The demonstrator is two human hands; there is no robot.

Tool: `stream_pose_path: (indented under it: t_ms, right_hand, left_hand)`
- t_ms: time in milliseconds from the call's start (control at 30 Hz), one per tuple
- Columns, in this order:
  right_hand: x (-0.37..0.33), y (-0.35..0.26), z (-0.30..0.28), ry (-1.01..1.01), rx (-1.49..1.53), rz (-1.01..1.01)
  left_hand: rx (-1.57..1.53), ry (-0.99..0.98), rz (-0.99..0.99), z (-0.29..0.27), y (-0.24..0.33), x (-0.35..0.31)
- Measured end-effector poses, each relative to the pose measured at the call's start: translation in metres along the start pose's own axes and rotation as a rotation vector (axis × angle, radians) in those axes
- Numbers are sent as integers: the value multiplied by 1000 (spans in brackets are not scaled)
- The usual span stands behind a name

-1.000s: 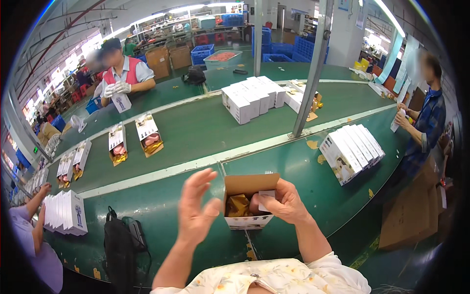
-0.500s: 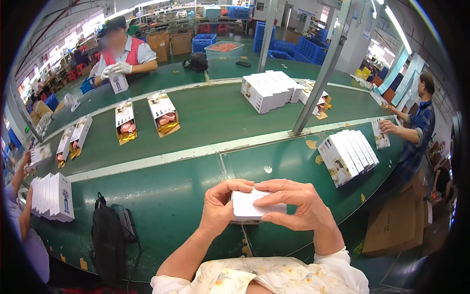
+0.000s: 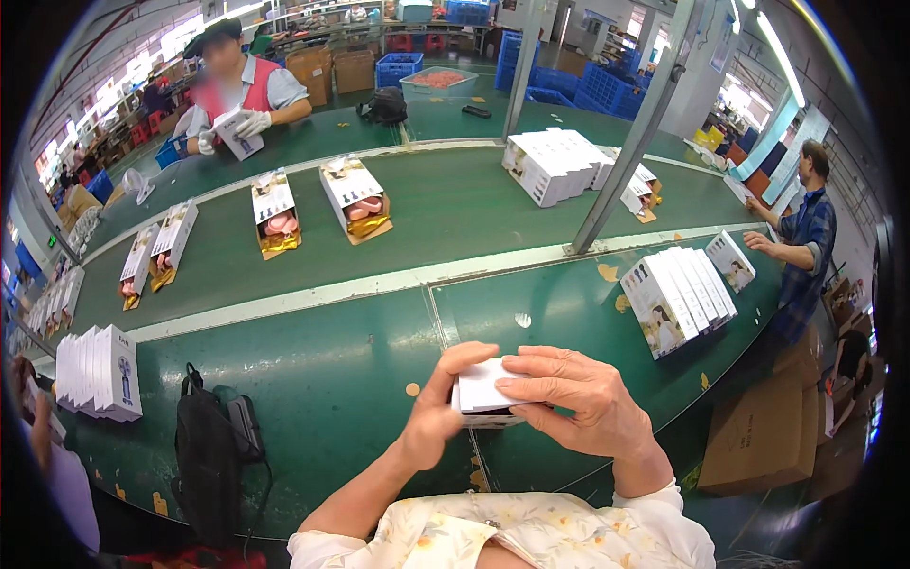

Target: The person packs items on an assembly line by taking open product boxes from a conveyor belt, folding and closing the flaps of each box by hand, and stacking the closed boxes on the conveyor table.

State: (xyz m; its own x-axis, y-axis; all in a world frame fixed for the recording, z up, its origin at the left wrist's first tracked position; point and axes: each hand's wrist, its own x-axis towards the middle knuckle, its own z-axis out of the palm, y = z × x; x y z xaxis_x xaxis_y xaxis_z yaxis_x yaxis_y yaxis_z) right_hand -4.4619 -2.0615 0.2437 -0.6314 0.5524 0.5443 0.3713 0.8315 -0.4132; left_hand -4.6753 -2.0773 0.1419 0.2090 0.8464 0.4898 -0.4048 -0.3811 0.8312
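A small white carton (image 3: 485, 387) stands end-up in front of me, its top flap slightly raised with a dark gap beneath its near edge. My left hand (image 3: 438, 410) is curled along the carton's left side, its lower part blurred by motion. From the right, my right hand (image 3: 586, 400) grips the carton, fingers lying over the top flap and thumb at the near edge. The carton's lower part is mostly hidden by the hands.
Open cartons with pink contents (image 3: 363, 208) lie on the green conveyor (image 3: 445, 223). White carton rows stand left (image 3: 100, 375) and right (image 3: 675, 299). A black bag (image 3: 207, 446) lies left; a metal post (image 3: 630, 142) rises right. Co-workers (image 3: 242, 90) (image 3: 806, 223) stand opposite and right.
Cartons on the conveyor have shifted right. The top flap of my carton has lifted a little and my left hand has moved. The right co-worker's hand has come off a carton.
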Motion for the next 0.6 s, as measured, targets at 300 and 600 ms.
stream_pose_path:
  t_ms: [300, 600]
  right_hand:
    - [0, -23, 53, -188, -14, 3]
    - [12, 12, 77, 210, 263, 535]
  left_hand:
    - [452, 65, 432, -41, 1, -17]
    - [306, 314, 7, -99, -20, 44]
